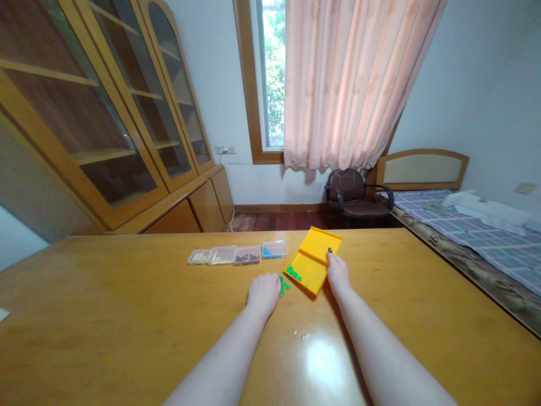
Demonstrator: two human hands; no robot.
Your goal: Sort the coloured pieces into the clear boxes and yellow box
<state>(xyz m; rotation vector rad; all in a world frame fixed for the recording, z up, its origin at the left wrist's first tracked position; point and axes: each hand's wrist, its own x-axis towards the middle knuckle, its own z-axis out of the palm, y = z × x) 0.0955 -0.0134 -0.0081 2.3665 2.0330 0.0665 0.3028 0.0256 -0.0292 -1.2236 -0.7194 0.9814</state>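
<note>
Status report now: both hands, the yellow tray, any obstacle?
Left hand on table beside green beads. Right hand grips yellow tray edge. Clear boxes behind, apart; nothing blocking.

Tray (315, 255) right of boxes (247, 255) on table (127, 316)

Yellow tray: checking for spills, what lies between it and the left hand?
Green beads, loose on the table, between the left hand and the yellow tray, in the head view.

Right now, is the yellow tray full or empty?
Nearly empty: tray holds a few green beads at its near corner; the rest is bare.
</note>
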